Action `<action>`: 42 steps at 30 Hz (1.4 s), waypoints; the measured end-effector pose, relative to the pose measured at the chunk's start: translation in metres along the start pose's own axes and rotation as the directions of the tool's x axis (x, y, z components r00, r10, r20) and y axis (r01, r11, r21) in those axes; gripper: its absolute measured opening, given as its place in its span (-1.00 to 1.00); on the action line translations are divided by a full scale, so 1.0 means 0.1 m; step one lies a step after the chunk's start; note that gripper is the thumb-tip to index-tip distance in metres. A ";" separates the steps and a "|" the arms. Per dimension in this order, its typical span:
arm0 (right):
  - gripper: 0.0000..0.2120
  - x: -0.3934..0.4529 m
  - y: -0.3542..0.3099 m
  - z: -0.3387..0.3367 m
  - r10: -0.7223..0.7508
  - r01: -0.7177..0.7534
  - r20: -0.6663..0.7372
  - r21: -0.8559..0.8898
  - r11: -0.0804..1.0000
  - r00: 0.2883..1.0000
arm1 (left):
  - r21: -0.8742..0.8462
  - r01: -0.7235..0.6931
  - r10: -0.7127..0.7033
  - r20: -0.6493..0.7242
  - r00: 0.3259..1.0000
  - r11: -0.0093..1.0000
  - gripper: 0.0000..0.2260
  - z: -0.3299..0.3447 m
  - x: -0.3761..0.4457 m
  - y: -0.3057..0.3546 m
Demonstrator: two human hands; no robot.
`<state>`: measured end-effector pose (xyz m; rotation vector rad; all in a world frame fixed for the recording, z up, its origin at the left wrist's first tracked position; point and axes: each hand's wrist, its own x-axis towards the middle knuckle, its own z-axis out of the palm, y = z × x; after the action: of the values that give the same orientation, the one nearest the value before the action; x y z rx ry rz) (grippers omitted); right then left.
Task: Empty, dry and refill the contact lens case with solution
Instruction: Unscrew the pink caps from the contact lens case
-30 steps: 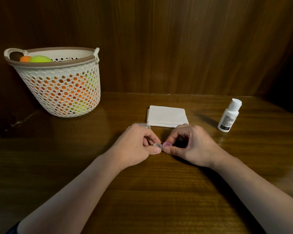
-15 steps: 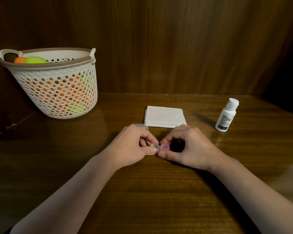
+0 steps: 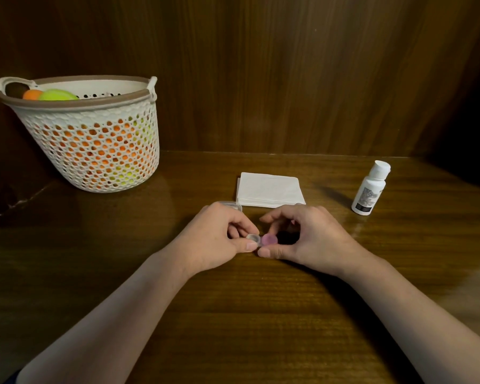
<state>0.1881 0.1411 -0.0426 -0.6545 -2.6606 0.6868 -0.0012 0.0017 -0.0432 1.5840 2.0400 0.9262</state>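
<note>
I hold the lens case low over the surface, between my two hands, just in front of the tissues. My left hand pinches the clear well of the case between thumb and curled fingers; my right hand has its thumb under the pink cap and its fingers arched over it, gripping that side. The two thumb tips nearly touch below the case. The clear well sits left, the pink cap right, side by side. Whether the cap is screwed tight or loose I cannot tell.

Just behind my left knuckles a small clear lid peeks out on the surface, mostly hidden by the hand.

The tissues lie flat in a white folded stack, beyond my hands. To their right, well apart, the bottle stands upright, white with a white cap and a dark printed label.

Far left, against the wooden back wall, a white perforated basket with a brown rim holds orange and yellow-green balls, seen over the rim and through the holes.

Both my forearms are bare and reach in from the lower edge.
</note>
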 end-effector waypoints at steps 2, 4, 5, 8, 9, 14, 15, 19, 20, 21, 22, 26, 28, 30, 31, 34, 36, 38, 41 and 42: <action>-0.56 0.01 0.01 0.01 0.006 -0.005 -0.014 0.034 0.999 1.000 | 0.003 -0.002 0.002 0.008 1.000 1.000 -0.80 0.00 0.00 0.01; -0.64 0.01 0.02 0.00 0.008 -0.008 0.000 0.072 0.997 1.000 | -0.004 0.004 -0.004 0.004 1.000 1.000 -0.80 0.00 0.00 0.01; -0.66 0.01 0.02 -0.01 0.006 -0.007 0.018 0.083 0.997 1.000 | -0.008 0.008 -0.008 0.001 1.000 1.000 -0.80 0.00 0.00 0.01; -0.64 0.01 0.03 -0.04 -0.008 0.000 0.082 0.090 0.996 0.997 | -0.011 0.009 -0.009 0.000 1.000 1.000 -0.80 0.01 -0.01 0.01; -0.62 0.01 0.03 -0.05 -0.014 0.007 0.086 0.081 0.997 0.996 | -0.014 0.009 -0.009 0.002 1.000 1.000 -0.80 0.00 -0.01 0.01; -0.43 0.02 0.01 -0.02 -0.002 0.002 0.004 -0.037 0.999 1.000 | -0.004 -0.005 0.005 -0.001 1.000 1.000 -0.80 0.00 -0.01 0.01; -0.47 0.02 0.02 -0.02 -0.001 0.000 -0.008 -0.038 0.999 1.000 | -0.005 -0.004 0.004 -0.001 1.000 1.000 -0.80 0.00 -0.01 0.01; -0.65 0.03 0.02 -0.02 0.000 0.000 0.004 -0.002 1.000 1.000 | -0.011 0.004 -0.004 -0.002 1.000 1.000 -0.77 0.00 -0.01 0.02; -0.65 0.02 0.02 -0.03 -0.012 0.012 0.013 0.002 1.000 1.000 | -0.011 0.003 -0.003 -0.004 1.000 1.000 -0.77 0.00 -0.01 0.01; -0.64 0.02 0.02 -0.03 -0.023 0.022 0.023 0.006 1.000 0.999 | -0.011 0.001 -0.001 -0.006 1.000 1.000 -0.77 0.00 -0.01 0.01; -0.63 0.01 0.02 -0.04 -0.029 0.028 0.038 0.014 1.000 0.999 | -0.012 -0.002 0.002 -0.007 1.000 1.000 -0.77 0.00 -0.01 0.01; -0.58 0.00 0.02 -0.06 -0.048 0.048 0.063 0.013 0.999 0.997 | -0.008 -0.003 0.003 -0.004 1.000 1.000 -0.79 0.01 -0.01 0.02; -0.46 0.01 0.01 -0.04 -0.044 0.044 0.043 -0.014 0.999 0.998 | -0.006 -0.007 0.007 -0.005 1.000 1.000 -0.79 0.00 -0.01 0.01; -0.36 0.02 -0.02 -0.03 -0.029 0.030 0.020 -0.061 0.998 0.999 | -0.004 -0.009 0.009 -0.006 1.000 1.000 -0.78 0.00 -0.02 0.01; -0.35 0.03 -0.03 -0.02 -0.030 0.030 0.007 -0.074 0.997 1.000 | -0.002 -0.010 0.010 -0.006 1.000 1.000 -0.77 0.00 -0.02 0.01; -0.45 0.03 -0.02 -0.02 -0.016 0.016 -0.009 -0.046 0.999 1.000 | -0.003 -0.010 0.010 -0.003 1.000 1.000 -0.77 0.00 -0.02 0.02; -0.55 0.02 -0.01 -0.04 -0.006 0.006 0.019 -0.010 1.000 1.000 | -0.012 -0.002 0.002 -0.001 1.000 1.000 -0.77 0.00 -0.01 0.03; -0.57 0.01 0.00 -0.05 -0.015 0.015 0.043 0.002 1.000 0.999 | -0.017 0.004 -0.004 0.003 1.000 1.000 -0.79 0.00 -0.01 0.03; -0.46 0.00 0.01 -0.06 -0.027 0.028 0.049 -0.012 1.000 0.998 | -0.016 0.006 -0.006 0.005 1.000 1.000 -0.80 0.00 -0.02 0.02; -0.39 0.00 0.01 -0.05 -0.022 0.023 0.038 -0.032 0.999 0.999 | -0.013 0.003 -0.003 0.004 1.000 1.000 -0.80 0.00 -0.02 0.02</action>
<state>0.1905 0.1435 -0.0385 -0.6252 -2.7147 0.6580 0.0007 0.0000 -0.0414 1.5745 2.0288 0.9334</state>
